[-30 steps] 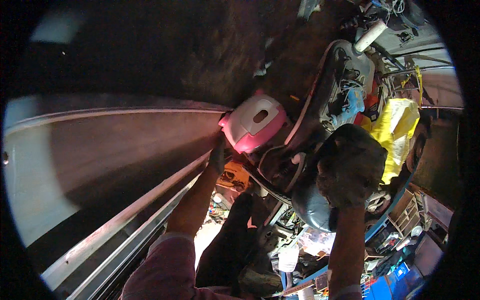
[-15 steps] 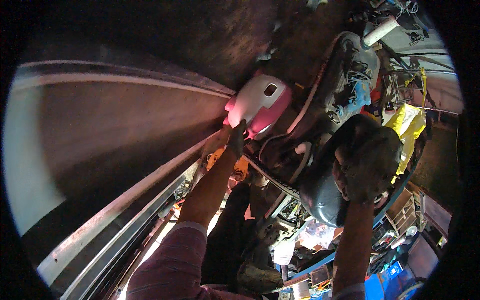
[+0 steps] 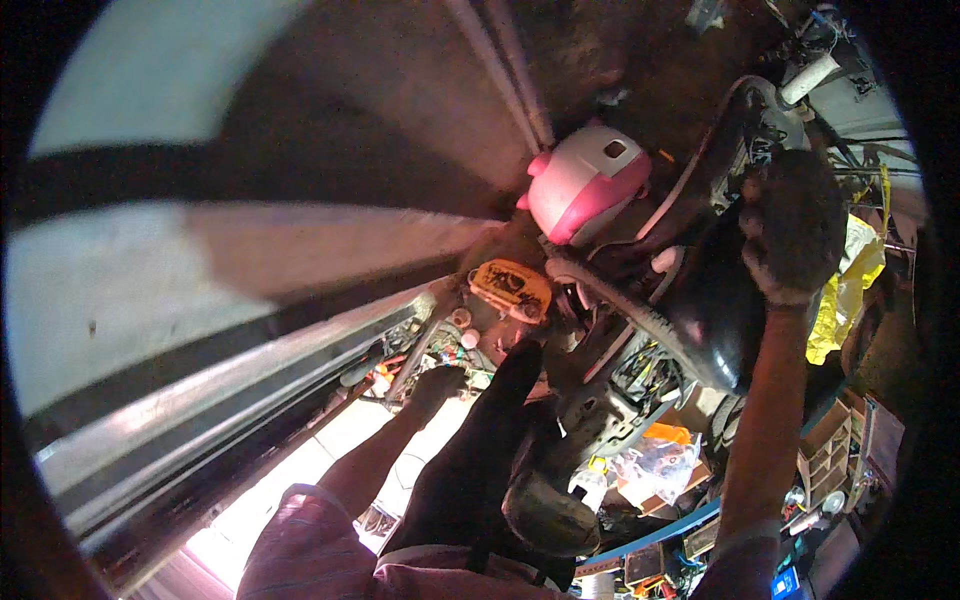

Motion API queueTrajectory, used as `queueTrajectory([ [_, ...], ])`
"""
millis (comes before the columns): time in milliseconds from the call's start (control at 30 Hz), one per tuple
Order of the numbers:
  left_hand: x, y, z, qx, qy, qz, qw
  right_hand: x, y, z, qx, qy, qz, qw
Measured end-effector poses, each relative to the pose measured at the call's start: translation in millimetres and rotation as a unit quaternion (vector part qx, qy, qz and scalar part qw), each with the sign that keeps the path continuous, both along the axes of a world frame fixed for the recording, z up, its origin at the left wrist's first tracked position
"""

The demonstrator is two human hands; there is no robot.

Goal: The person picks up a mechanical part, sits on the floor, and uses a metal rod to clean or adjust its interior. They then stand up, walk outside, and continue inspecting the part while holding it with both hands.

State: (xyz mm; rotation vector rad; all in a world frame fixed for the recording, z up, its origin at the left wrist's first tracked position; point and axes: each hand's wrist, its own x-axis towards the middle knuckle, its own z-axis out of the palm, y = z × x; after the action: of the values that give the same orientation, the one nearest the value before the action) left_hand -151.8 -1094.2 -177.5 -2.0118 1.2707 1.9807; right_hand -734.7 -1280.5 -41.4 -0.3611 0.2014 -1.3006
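Note:
My left hand (image 3: 440,382) is low at centre, apart from the pink-and-white plastic case (image 3: 585,185), its fingers indistinct. An orange tray-like container (image 3: 510,288) lies just beyond it. My right hand (image 3: 795,225) is raised on the right over a glossy black padded seat (image 3: 710,320), fingers curled around something dark that I cannot make out. The seat belongs to a cluttered vehicle with a light-edged dark body, which lies beside the pink case. A crumpled yellow sack (image 3: 845,290) is behind my right forearm.
A long metal rail (image 3: 200,400) and pale panels run along the left. A white cylinder (image 3: 808,78) is at upper right. A wooden compartment box (image 3: 828,460), a plastic bag (image 3: 655,465) and assorted tools and boxes crowd the lower right. My legs show at bottom centre.
My left hand has left the pink case and moved down toward me. My right hand has moved forward along the seat. The view has shifted, with the case appearing higher and further right.

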Motion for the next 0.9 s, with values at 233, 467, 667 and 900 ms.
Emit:
queueTrajectory([
  [233, 136, 196, 53, 0.161, -0.026, 0.217, 0.962, 3, 10, 25, -0.02, 0.006, 0.048, 0.999],
  [467, 201, 319, 53, 0.155, -0.072, 0.25, 0.953, 64, 177, 35, 0.115, 0.345, -0.29, 0.885],
  [667, 226, 292, 45, 0.038, -0.059, 0.175, 0.982, 252, 404, -11, 0.397, 0.525, -0.185, 0.73],
  [900, 296, 313, -38, -0.143, -0.059, -0.109, 0.982, 415, 522, -63, 0.544, 0.486, 0.121, 0.674],
])
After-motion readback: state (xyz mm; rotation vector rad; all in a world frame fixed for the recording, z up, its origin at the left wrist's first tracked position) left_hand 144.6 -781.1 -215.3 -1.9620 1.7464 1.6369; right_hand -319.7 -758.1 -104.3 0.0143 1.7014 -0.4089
